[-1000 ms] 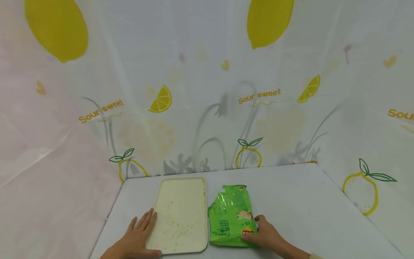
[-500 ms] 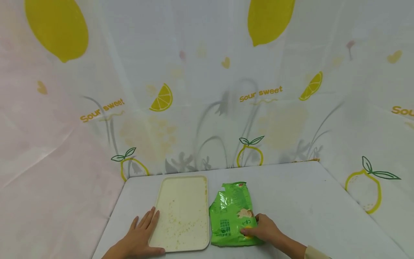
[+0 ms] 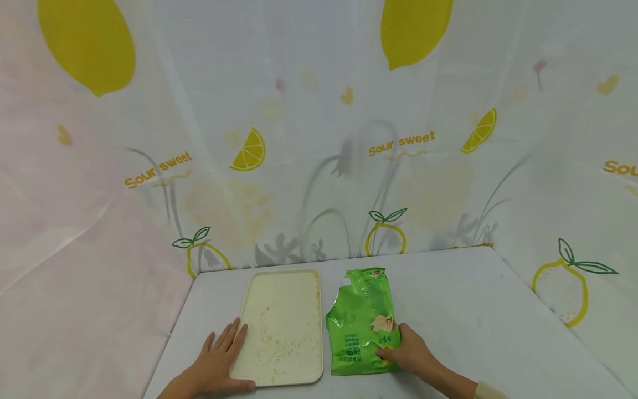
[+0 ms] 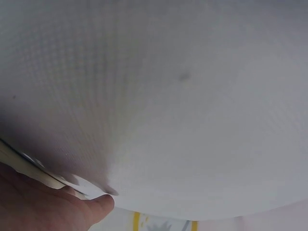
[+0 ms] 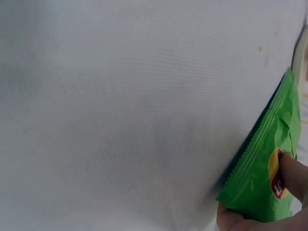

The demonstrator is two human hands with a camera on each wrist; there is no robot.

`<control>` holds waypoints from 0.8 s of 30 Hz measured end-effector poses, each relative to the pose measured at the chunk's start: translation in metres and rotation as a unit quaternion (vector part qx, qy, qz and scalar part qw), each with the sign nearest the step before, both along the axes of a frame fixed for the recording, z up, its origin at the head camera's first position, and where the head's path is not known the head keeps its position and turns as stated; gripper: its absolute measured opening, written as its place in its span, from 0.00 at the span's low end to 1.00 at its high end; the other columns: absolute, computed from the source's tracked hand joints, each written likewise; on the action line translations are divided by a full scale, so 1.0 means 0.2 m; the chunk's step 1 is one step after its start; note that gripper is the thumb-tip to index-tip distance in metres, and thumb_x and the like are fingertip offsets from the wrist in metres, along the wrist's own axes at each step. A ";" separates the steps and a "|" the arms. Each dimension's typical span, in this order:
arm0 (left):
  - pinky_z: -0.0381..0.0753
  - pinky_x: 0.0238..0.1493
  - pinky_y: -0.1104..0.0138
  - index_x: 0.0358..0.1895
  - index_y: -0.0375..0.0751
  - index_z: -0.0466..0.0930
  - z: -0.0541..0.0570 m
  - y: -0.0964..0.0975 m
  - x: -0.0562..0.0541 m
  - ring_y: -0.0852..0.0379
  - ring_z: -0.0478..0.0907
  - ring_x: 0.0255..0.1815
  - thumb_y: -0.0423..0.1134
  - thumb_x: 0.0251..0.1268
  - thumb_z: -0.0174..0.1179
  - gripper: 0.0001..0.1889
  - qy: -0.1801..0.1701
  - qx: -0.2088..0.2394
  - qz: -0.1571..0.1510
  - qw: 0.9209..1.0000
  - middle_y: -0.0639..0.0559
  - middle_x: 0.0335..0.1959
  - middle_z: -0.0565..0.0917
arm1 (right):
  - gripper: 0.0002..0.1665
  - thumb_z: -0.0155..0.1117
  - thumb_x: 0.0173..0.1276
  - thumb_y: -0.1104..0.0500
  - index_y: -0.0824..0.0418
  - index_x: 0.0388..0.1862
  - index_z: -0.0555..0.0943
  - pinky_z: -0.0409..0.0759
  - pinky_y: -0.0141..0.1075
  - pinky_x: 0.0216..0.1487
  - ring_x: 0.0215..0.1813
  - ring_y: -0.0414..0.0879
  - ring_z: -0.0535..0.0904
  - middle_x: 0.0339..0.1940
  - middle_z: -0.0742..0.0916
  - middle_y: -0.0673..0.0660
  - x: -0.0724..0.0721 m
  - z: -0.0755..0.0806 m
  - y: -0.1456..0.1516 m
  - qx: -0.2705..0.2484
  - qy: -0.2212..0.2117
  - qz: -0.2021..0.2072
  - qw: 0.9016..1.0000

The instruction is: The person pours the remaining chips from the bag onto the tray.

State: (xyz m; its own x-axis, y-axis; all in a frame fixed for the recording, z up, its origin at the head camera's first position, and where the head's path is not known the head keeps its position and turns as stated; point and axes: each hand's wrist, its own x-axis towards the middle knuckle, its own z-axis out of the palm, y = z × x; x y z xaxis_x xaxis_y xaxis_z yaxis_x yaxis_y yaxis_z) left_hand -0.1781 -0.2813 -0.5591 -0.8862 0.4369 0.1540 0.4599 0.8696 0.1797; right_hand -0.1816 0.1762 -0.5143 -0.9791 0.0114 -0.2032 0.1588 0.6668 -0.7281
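Note:
A cream rectangular tray [image 3: 284, 310] with crumbs scattered over its near half lies on the white table. Along its left edge and near corner rests my left hand [image 3: 214, 360], its fingers straight and spread. To the right of the tray is a green snack bag [image 3: 356, 327], torn open at its upper left. My right hand [image 3: 411, 352] pinches the bag's lower right edge, thumb on top and fingers beneath. In the right wrist view the bag [image 5: 269, 159] is tilted, its crimped edge lifted off the table. The left wrist view shows only part of my left hand [image 4: 53, 207].
The white table [image 3: 448, 310] extends to the right of the bag. A lemon-printed cloth [image 3: 319, 138] hangs behind the table and along both sides.
My right hand has shifted the green snack bag slightly away from me and to the right, and the bag sits more upright in view. My left hand stays on the tray's edge.

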 end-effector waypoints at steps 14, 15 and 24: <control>0.55 0.61 0.29 0.77 0.34 0.50 0.05 0.03 -0.02 0.32 0.59 0.73 0.80 0.45 0.59 0.65 -0.016 0.004 -0.009 1.000 0.28 0.76 0.55 | 0.38 0.77 0.57 0.52 0.66 0.61 0.73 0.75 0.32 0.41 0.43 0.41 0.77 0.44 0.84 0.52 -0.07 0.06 0.03 -0.096 0.073 0.047 0.992; 0.56 0.61 0.29 0.77 0.34 0.50 0.05 0.03 -0.03 0.32 0.60 0.73 0.80 0.45 0.59 0.65 -0.012 0.004 -0.009 1.000 0.28 0.76 0.55 | 0.37 0.77 0.58 0.52 0.66 0.62 0.72 0.76 0.32 0.42 0.44 0.42 0.77 0.45 0.84 0.53 -0.08 0.08 0.03 -0.109 0.078 0.055 0.989; 0.53 0.65 0.30 0.76 0.30 0.51 0.07 0.02 -0.02 0.33 0.57 0.76 0.82 0.42 0.59 0.68 -0.058 -0.013 0.013 0.998 0.29 0.78 0.52 | 0.34 0.73 0.62 0.51 0.65 0.61 0.72 0.77 0.31 0.39 0.39 0.39 0.77 0.42 0.84 0.54 -0.18 0.19 -0.03 -0.109 0.127 0.115 0.979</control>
